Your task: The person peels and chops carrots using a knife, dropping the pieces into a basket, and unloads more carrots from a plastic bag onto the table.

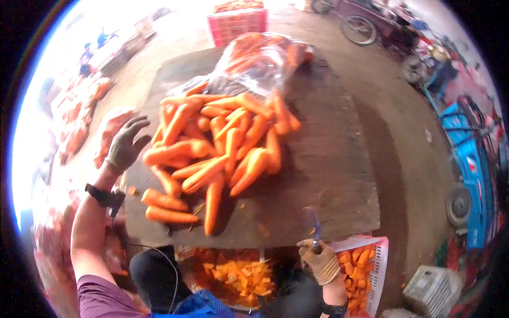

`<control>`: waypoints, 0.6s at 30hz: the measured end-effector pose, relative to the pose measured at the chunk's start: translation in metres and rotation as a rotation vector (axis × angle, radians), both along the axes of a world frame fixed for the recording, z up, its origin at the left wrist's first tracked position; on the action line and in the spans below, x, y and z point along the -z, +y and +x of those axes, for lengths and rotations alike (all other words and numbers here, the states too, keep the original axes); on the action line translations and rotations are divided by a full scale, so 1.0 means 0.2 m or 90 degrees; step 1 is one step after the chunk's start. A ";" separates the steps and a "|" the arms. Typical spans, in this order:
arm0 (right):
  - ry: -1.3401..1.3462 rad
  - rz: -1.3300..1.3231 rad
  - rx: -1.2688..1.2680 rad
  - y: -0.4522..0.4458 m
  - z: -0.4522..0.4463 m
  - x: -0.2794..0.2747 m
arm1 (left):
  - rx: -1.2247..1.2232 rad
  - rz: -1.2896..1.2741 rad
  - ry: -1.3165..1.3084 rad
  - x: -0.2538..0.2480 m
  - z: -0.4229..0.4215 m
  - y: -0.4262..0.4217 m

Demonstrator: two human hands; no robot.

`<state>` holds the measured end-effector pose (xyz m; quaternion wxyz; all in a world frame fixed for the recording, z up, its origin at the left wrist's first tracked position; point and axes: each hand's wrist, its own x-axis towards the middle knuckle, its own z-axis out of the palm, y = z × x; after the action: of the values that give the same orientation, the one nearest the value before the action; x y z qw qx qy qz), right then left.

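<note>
A big heap of orange carrots (228,132) lies on a dark wooden table in front of me. My left hand (127,144), in a dark glove, is at the heap's left side with its fingers spread and nothing in them. In a striped tan glove, my right hand (319,261) is closed around a small knife (316,228) at the table's front right edge. The knife points upward, and its blade is blurred. Behind the heap rests a clear plastic bag (260,61) with more carrots inside.
The dark table (334,159) has its front edge by my knees. Below it, carrot pieces (241,278) fill a container. A crate (377,275) of carrot chunks stands right, a red crate (237,26) behind. Filled bags (79,116) lie left; a blue vehicle (469,169) stands right.
</note>
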<state>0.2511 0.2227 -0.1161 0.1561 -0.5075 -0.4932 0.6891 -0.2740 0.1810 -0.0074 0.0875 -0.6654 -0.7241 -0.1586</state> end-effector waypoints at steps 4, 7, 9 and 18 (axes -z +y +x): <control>-0.077 0.113 -0.039 0.00 -0.01 0.15 | -0.314 -0.051 -0.161 0.31 -0.24 -0.86; -0.188 0.230 -0.091 0.01 0.00 0.23 | -0.413 -0.046 -0.255 0.41 -0.10 -1.19; -0.157 0.131 -0.013 -0.01 -0.02 0.26 | -0.496 -0.035 -0.276 0.57 -0.18 -1.35; -0.155 0.111 0.178 -0.13 0.01 0.21 | -0.205 0.059 -0.395 0.64 0.00 -1.18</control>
<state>0.2533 0.1961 -0.1576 0.2327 -0.6351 -0.4910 0.5490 -0.2737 -0.0552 -0.1345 -0.0824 -0.4579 -0.8040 -0.3703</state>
